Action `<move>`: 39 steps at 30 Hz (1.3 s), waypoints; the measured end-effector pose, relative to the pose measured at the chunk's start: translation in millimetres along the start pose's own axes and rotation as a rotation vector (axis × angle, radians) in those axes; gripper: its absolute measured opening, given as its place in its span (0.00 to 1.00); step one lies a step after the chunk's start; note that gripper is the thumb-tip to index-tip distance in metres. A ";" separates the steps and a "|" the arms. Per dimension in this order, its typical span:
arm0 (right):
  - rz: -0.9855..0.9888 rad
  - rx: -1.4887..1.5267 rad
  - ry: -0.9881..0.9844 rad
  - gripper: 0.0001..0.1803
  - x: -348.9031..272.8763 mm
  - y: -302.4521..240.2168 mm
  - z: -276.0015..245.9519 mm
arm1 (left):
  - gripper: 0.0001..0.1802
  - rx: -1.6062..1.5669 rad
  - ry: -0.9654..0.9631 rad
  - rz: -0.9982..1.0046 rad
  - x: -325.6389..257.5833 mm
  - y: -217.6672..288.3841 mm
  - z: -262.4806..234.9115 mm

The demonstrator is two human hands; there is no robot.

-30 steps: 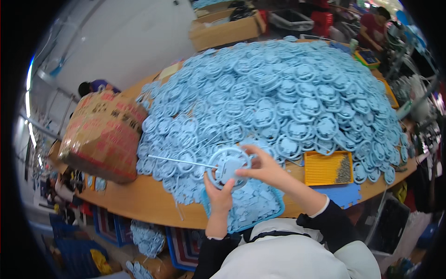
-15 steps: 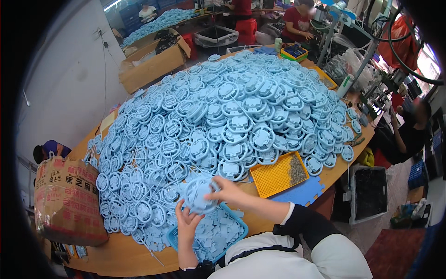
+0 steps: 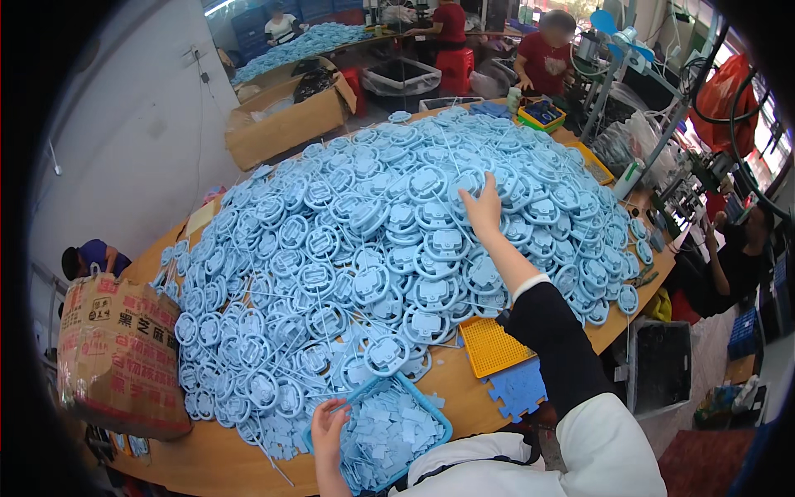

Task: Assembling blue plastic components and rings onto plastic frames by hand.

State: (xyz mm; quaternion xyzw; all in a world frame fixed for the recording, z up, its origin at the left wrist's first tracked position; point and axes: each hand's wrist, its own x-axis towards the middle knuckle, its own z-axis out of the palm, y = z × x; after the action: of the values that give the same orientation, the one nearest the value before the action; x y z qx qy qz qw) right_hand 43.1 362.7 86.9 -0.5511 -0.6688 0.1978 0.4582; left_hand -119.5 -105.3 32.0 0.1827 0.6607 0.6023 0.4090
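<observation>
Far up on the large heap of light blue plastic wheel-shaped parts [image 3: 319, 244], my right hand [image 3: 483, 207] is stretched out with thumb and fingers apart. It reaches a round part near the top of the heap; nothing is visibly gripped. Low in the picture, my left hand [image 3: 330, 421] is empty, its fingers loosely bent and apart. It hovers over the left side of a blue basket [image 3: 437, 412] full of small flat light blue pieces [image 3: 385, 431]. One wheel-shaped part [image 3: 387, 354] lies at the heap's near edge, just beyond the basket.
A yellow tray [image 3: 493, 346] and a blue foam mat [image 3: 517, 389] lie beneath my right arm. At the left stands a big brown printed sack [image 3: 124, 356]. An open cardboard box [image 3: 286, 124] is behind the heap. Co-workers sit at the far side and right, near machines.
The wheel-shaped part that both hands held has been let go. My right hand has moved far forward onto the heap; my left hand has lowered beside the basket.
</observation>
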 end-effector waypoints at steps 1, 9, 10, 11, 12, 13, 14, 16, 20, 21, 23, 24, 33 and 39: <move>-0.006 -0.051 -0.030 0.40 4.2 2.6 6.2 | 0.20 -0.003 0.007 0.000 -0.1 0.9 1.1; -0.156 -0.587 0.048 0.40 14.6 10.8 24.7 | 0.14 -0.052 0.058 0.032 -5.4 -5.6 -9.2; -0.208 -0.609 0.089 0.40 9.9 9.3 23.9 | 0.14 -0.050 0.087 0.010 -6.6 -7.3 -12.7; -0.257 -0.610 0.126 0.39 8.0 8.0 20.7 | 0.14 -0.067 0.090 0.023 -5.2 -9.0 -15.1; -0.308 -0.614 0.162 0.38 3.3 6.2 13.8 | 0.13 -0.087 0.092 0.033 -4.7 -11.8 -16.3; -0.316 -0.608 0.120 0.38 -8.9 1.1 5.0 | 0.14 -0.088 0.096 0.033 -3.2 -12.8 -17.6; -0.413 -0.561 0.076 0.35 -24.8 -6.5 -3.3 | 0.14 -0.088 0.105 0.036 -1.3 -14.7 -20.2; -0.572 -0.389 -0.107 0.28 -65.5 -20.4 -4.4 | 0.14 -0.017 0.165 0.036 -4.6 -19.7 -31.4; -0.678 -0.006 -0.771 0.17 -161.7 -32.6 -10.2 | 0.14 0.044 0.184 0.040 -7.7 -28.2 -40.7; -0.698 0.028 -0.900 0.17 -183.2 -38.6 -11.2 | 0.14 0.055 0.178 0.034 -6.6 -29.1 -40.5; -0.721 0.035 -1.128 0.16 -217.8 -42.3 -8.2 | 0.14 0.104 0.196 0.020 -1.0 -36.4 -40.2; -0.728 0.054 -1.136 0.16 -231.9 -42.9 -7.5 | 0.15 0.150 0.204 0.010 2.9 -38.1 -42.7; -0.601 0.110 -1.135 0.16 -246.4 -67.0 -24.0 | 0.23 1.161 0.731 0.385 64.0 -35.7 -99.5; -0.554 0.089 -0.970 0.16 -223.1 -57.2 -47.7 | 0.39 0.925 0.859 0.065 100.0 -34.6 -136.0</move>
State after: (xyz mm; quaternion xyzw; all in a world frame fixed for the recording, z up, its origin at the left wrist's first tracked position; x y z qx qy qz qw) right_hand 44.9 128.3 66.8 -0.1805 -0.9137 0.3290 0.1558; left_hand -274.1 -127.0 -40.9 0.1026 0.9521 0.2862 -0.0325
